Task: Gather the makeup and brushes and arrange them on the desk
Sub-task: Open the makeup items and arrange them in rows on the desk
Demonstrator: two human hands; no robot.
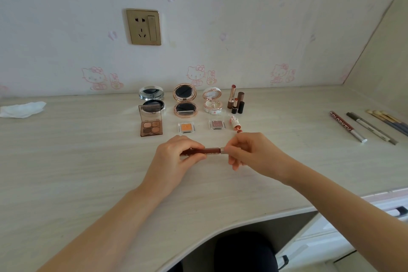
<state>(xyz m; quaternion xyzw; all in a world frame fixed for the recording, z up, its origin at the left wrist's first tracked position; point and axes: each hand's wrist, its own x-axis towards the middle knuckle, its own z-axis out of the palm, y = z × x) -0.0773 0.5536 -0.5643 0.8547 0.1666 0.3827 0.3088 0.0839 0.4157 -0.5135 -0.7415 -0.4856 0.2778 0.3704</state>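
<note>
Hands: the left hand [178,153] curls round the brown barrel of a slim lip tube [209,150]; the right hand [249,152] pinches the tube's pale metallic end between thumb and fingertips. Neither hand is free.
Task's thing: the tube lies level between the two hands, low over the surface [88,161]; I cannot tell whether it touches.
Why held so: one hand steadies the barrel and the other works the end, which looks like uncapping or twisting. That would fit a display where the other pieces stand open.
Just beyond the hands: an eyeshadow quad [151,126], an orange single shadow [186,127], a pink glitter single shadow [217,124] and a small figurine lipstick [235,122] lie side by side in a row with even gaps.
Further beyond: a silver compact [152,99], a rose-gold compact [185,100] and a white ornate compact [212,100] stand with lids up, beside upright lipsticks [236,100]. Lids face the person, probably so the contents show.
Well right of the right hand: a lettered brown tube [347,126], liner pencils [371,128] and brushes [388,119] lie parallel. They seem still to be placed.
Far left of the left hand: a crumpled tissue [22,109].
Surface: pale wood grain, its front edge curving in near the forearms.
Room: cartoon-cat wallpaper [242,28], a brass wall socket [144,26], and white drawers [331,245] below at the right.
</note>
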